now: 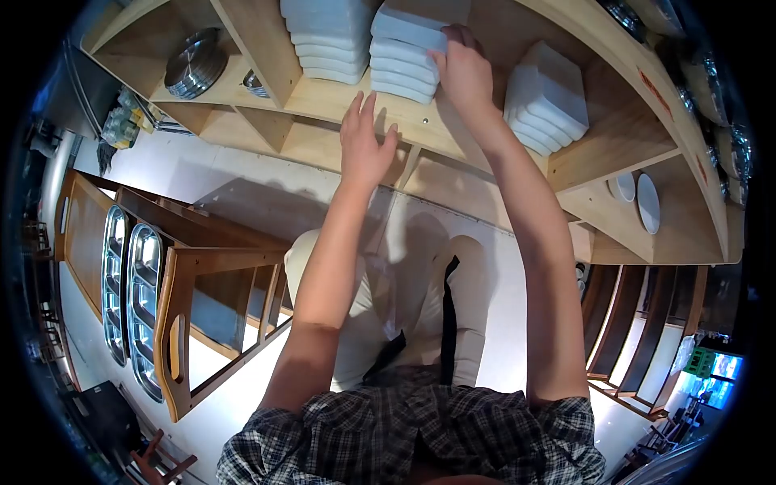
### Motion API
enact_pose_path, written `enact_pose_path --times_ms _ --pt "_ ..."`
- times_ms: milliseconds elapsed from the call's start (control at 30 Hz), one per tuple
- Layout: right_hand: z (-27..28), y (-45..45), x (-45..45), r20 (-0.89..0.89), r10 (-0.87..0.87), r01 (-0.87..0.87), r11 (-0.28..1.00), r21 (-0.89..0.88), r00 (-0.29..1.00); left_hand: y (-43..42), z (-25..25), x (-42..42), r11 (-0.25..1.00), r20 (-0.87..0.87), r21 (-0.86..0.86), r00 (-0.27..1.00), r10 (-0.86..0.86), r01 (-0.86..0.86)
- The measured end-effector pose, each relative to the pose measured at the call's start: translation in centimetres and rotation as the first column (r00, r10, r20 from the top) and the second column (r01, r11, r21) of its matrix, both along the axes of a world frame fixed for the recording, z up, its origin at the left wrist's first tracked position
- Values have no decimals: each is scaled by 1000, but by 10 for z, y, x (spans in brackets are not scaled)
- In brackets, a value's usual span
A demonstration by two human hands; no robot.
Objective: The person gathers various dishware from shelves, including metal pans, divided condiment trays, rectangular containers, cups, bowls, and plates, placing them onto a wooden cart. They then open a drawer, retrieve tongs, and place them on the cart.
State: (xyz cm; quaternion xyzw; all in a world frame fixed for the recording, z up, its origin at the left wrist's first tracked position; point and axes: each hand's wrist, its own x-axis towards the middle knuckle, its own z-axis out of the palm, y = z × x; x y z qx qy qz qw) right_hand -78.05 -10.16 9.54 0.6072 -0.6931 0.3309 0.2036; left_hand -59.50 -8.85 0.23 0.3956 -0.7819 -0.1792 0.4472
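Observation:
Stacks of white square dishes stand on a wooden shelf (pixel 323 101). My right hand (pixel 465 69) is at the right side of the middle stack (pixel 404 69), its fingers bent at the upper edge; whether they grip a dish cannot be made out. Below the gap between the left stack (pixel 327 40) and the middle one, my left hand (pixel 368 145) is held with fingers apart and nothing in it. To the right of my right hand stands another white stack (pixel 550 97).
Metal plates (pixel 196 65) and small metal bowls (pixel 256 84) sit in the left compartments. White round dishes (pixel 648 202) are at the lower right. A wooden rack (pixel 182 323) with steel compartment trays (pixel 145 311) stands at left; wooden slatted furniture (pixel 638 331) is at right.

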Motion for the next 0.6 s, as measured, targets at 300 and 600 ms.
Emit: enact_pose_path --times_ms 300,600 --pt "8 105 24 10 203 -201 975 -93 979 9 20 28 996 -181 -84 983 -38 23" --pt "-43 171 48 145 440 -440 897 -34 886 39 42 57 966 -59 -196 981 -185 170"
